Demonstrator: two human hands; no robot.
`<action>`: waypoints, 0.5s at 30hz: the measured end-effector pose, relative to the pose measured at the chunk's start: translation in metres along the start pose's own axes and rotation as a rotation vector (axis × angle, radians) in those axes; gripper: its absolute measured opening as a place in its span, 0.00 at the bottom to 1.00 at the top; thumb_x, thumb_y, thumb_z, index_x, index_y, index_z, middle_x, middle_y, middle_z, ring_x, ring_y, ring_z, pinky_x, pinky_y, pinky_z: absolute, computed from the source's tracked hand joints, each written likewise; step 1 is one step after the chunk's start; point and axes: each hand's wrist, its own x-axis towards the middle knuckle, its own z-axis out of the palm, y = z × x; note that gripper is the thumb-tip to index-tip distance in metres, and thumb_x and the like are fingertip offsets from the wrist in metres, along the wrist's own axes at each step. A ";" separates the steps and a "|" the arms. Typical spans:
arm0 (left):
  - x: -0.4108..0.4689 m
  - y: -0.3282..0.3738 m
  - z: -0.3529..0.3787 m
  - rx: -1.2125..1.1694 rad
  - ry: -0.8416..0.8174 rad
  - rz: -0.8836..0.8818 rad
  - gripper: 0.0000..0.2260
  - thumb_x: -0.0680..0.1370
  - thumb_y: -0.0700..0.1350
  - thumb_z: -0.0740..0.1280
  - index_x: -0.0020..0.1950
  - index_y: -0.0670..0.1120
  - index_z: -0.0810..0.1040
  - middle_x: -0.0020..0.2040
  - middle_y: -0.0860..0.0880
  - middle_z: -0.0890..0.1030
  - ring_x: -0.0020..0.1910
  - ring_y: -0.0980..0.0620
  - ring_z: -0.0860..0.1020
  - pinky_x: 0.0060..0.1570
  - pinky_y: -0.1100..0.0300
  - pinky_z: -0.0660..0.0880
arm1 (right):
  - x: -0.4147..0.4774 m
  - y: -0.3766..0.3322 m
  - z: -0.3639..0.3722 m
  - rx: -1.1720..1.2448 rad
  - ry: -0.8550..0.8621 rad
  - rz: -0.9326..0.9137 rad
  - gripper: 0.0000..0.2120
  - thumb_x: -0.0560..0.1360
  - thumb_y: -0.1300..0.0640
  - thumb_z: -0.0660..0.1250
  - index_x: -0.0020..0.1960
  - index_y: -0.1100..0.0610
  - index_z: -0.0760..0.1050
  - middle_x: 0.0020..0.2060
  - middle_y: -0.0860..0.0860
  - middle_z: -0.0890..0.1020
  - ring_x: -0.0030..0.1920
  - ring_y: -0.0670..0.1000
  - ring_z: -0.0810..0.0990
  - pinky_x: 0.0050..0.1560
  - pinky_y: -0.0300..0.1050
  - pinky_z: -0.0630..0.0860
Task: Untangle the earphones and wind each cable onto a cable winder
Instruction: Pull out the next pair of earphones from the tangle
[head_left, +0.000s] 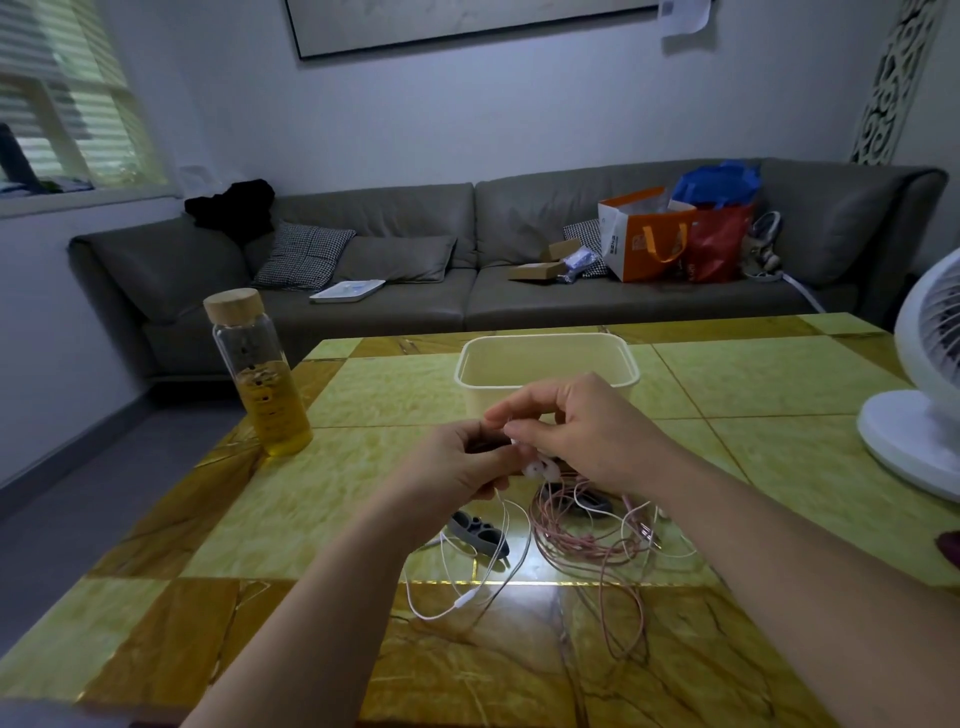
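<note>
Above the table my left hand (457, 467) grips a dark cable winder (485, 444), mostly hidden by the fingers. My right hand (576, 431) pinches the white earphone cable right beside it. The white earbuds (540, 470) hang just below both hands. The white cable (467, 597) trails down in loops onto the table. A pink earphone cable (576, 535) lies in a tangled pile under my right wrist. A grey winder (480, 532) lies on the table below my left hand, and another dark winder (592, 501) sits in the pink tangle.
A cream plastic tub (545, 371) stands just behind my hands. A glass bottle (260, 374) of yellow liquid stands at the table's left edge. A white fan (919, 395) is at the right edge. A grey sofa (389, 291) lies beyond the yellow tiled table (260, 519).
</note>
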 end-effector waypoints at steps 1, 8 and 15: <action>0.000 0.000 0.001 -0.020 -0.003 0.006 0.03 0.75 0.40 0.70 0.48 0.42 0.80 0.31 0.54 0.79 0.30 0.57 0.73 0.37 0.63 0.71 | 0.001 0.000 0.000 0.017 -0.011 0.009 0.08 0.76 0.61 0.69 0.50 0.50 0.83 0.38 0.39 0.84 0.38 0.36 0.81 0.40 0.28 0.74; 0.002 -0.010 -0.002 -0.223 0.109 -0.071 0.05 0.77 0.41 0.68 0.43 0.41 0.77 0.32 0.50 0.74 0.28 0.58 0.70 0.30 0.68 0.69 | -0.005 0.015 -0.004 0.060 0.173 0.140 0.09 0.77 0.55 0.67 0.56 0.47 0.79 0.46 0.42 0.84 0.46 0.38 0.81 0.47 0.31 0.76; 0.007 -0.027 0.000 -0.362 0.264 -0.087 0.04 0.77 0.40 0.68 0.43 0.41 0.78 0.31 0.50 0.74 0.26 0.59 0.69 0.26 0.69 0.67 | -0.027 0.021 0.029 0.673 0.223 0.530 0.06 0.76 0.59 0.67 0.49 0.62 0.78 0.37 0.52 0.84 0.36 0.49 0.82 0.38 0.41 0.80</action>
